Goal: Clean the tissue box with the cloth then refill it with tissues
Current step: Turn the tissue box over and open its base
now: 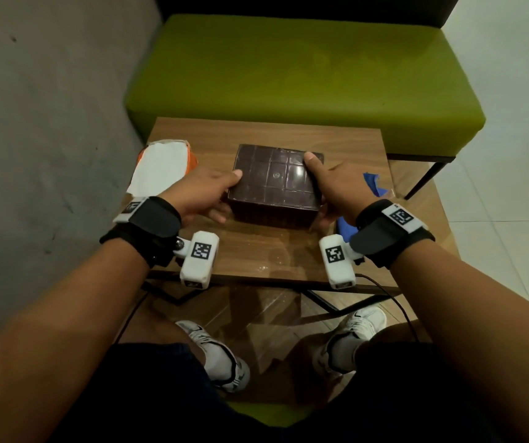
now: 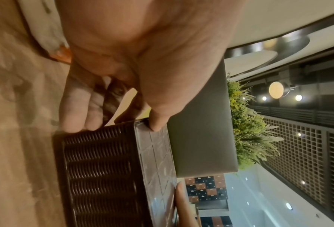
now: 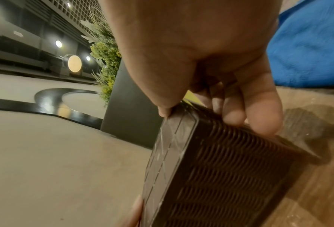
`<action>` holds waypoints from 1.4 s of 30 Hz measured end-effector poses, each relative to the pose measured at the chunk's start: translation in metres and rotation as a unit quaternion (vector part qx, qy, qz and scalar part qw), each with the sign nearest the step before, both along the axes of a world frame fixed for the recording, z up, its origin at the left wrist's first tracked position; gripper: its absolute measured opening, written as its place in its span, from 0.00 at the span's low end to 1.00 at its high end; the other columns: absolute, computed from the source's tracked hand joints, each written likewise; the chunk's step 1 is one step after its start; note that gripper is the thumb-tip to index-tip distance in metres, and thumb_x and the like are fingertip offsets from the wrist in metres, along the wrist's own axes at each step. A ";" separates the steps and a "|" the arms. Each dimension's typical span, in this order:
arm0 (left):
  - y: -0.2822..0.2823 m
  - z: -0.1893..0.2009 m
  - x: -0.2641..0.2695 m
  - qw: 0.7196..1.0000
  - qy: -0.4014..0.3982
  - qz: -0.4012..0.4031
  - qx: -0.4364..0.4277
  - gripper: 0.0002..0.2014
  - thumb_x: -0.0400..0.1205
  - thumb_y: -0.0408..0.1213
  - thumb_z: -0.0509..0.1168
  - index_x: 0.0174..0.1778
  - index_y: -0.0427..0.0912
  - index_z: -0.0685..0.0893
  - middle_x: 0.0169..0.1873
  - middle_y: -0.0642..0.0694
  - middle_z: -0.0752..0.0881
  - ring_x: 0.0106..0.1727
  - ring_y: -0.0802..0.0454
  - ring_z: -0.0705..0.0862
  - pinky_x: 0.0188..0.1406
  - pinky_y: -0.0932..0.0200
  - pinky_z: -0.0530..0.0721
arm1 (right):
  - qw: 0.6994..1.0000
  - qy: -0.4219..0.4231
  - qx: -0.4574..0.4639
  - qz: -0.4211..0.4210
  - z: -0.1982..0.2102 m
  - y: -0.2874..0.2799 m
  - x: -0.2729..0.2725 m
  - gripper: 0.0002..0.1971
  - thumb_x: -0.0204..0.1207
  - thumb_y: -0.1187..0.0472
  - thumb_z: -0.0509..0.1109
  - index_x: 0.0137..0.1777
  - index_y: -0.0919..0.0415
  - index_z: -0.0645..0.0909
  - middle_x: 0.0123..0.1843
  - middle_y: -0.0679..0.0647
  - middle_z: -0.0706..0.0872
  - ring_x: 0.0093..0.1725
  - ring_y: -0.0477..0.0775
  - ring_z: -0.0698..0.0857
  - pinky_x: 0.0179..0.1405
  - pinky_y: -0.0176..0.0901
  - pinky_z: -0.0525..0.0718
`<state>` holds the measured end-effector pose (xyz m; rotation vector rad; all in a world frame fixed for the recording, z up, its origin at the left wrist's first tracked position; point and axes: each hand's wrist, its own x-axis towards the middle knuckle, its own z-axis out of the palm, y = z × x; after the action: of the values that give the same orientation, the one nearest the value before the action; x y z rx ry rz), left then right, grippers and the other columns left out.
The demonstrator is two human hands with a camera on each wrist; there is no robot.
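Note:
A dark brown tissue box (image 1: 272, 183) with woven sides (image 2: 100, 173) and a glossy gridded top (image 3: 168, 156) stands on the small wooden table (image 1: 266, 254). My left hand (image 1: 207, 195) grips its left end, thumb on the top edge and fingers (image 2: 74, 110) down the side. My right hand (image 1: 328, 187) grips the right end the same way, thumb (image 3: 162, 106) on the top. A blue cloth (image 1: 373, 183) lies on the table right of the box, partly hidden by my right hand; it fills the upper right of the right wrist view (image 3: 308, 46). A white tissue pack (image 1: 161, 167) with orange edging lies left of the box.
A green bench (image 1: 304, 78) stands just behind the table. A grey wall (image 1: 49, 123) runs along the left. My knees and white shoes (image 1: 221, 359) are below the table's front edge, with a black cable (image 1: 397, 302) trailing at the right.

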<state>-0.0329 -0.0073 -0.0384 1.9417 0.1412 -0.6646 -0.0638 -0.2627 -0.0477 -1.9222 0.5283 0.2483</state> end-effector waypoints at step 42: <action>0.009 -0.072 0.039 0.977 -0.170 -0.122 0.045 0.59 0.65 0.39 0.92 0.89 0.46 0.63 0.73 0.56 0.79 0.69 0.64 0.80 0.74 0.66 0.79 | 0.883 -0.090 -0.266 0.376 0.041 0.015 0.058 0.48 0.68 0.41 0.87 0.86 0.49 0.72 0.70 0.49 0.80 0.67 0.52 0.81 0.70 0.50 0.81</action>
<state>0.0056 0.0017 -0.1104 2.1496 -0.2892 -0.4789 -0.0055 -0.2477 -0.0065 -2.5973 -0.3512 0.4440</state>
